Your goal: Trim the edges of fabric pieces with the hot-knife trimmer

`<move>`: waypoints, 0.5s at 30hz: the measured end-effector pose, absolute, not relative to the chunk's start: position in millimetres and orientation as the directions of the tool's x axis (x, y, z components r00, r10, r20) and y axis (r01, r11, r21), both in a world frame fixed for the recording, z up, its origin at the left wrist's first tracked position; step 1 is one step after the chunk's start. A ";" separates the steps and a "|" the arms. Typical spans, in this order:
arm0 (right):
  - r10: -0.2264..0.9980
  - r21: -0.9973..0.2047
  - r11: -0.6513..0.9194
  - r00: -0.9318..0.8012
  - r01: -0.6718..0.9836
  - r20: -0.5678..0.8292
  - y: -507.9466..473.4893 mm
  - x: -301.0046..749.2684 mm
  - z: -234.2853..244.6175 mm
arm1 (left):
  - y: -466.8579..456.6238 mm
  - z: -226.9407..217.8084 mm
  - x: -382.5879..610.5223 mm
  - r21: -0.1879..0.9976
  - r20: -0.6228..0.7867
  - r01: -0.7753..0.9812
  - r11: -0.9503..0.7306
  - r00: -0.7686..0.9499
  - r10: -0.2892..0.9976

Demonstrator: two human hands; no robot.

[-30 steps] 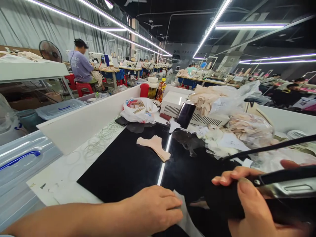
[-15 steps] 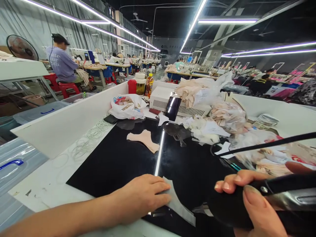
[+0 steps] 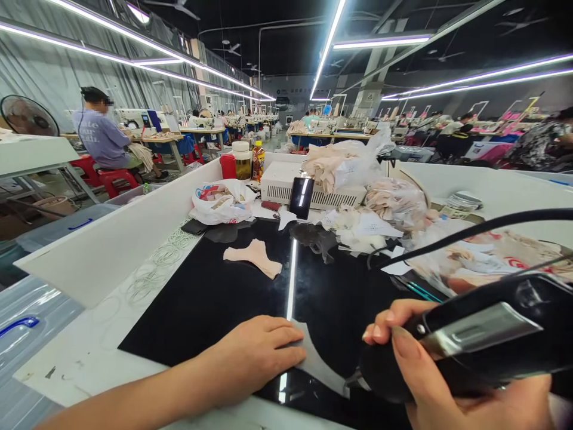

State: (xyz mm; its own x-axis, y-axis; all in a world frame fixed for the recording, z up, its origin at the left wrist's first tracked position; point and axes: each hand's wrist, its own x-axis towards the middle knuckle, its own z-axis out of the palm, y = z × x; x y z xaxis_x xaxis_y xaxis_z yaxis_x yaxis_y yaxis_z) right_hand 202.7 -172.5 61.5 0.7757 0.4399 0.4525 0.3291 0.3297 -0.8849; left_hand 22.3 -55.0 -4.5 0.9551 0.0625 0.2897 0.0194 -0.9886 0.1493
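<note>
My left hand (image 3: 262,352) lies flat with fingers stretched out, its fingertips on a curved, translucent pale piece (image 3: 320,364) on the glossy black board (image 3: 192,304). My right hand (image 3: 416,364) is wrapped round a black corded hand tool (image 3: 487,328) with a silver panel on its side; its exact kind I cannot make out. The tool's narrow metal tip (image 3: 357,380) is at the lower right end of the pale piece; whether they touch I cannot tell. Beyond my left hand, a beige fabric cutout (image 3: 254,257) lies on the board.
A black cable (image 3: 474,230) arches over the right side. Plastic bags with beige fabric (image 3: 396,206) and white scraps (image 3: 367,224) crowd the back right. A white vented box (image 3: 280,182) and a phone (image 3: 301,197) stand behind. A low white wall (image 3: 111,233) borders the left.
The tool in my right hand has moved left, its tip now at the pale piece's end. My left hand stays on the piece. The whole view has shifted slightly.
</note>
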 end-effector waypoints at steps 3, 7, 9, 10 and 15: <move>0.431 -0.888 0.337 0.787 0.313 0.441 -179.0 204.9 59.1 | -56.1 -1.3 23.2 0.126 0.326 0.006 -0.992 0.944 0.047; 0.417 -0.888 0.347 0.799 0.302 0.434 -181.2 206.2 59.9 | -59.5 4.5 27.9 0.083 0.368 -0.023 -0.996 0.930 0.009; 0.416 -0.881 0.375 0.796 0.289 0.439 -180.8 208.3 60.5 | -62.1 7.6 32.7 0.090 0.372 -0.043 -0.995 0.928 -0.006; 0.414 -0.875 0.389 0.794 0.288 0.446 -180.4 209.8 60.6 | -63.7 9.0 35.9 0.103 0.369 -0.049 -0.993 0.929 -0.008; 0.410 -0.855 0.401 0.771 0.328 0.488 -177.1 216.4 60.1 | -70.8 9.0 55.5 0.216 0.335 -0.031 -0.976 0.941 0.044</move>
State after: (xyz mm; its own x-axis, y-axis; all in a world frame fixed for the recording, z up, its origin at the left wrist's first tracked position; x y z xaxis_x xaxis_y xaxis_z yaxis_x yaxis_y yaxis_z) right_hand 216.4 -177.1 60.1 0.7710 0.4095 0.4878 0.3282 0.4009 -0.8553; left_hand 55.5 -70.8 9.0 0.9413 0.0440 0.3348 -0.0310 -0.9760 0.2156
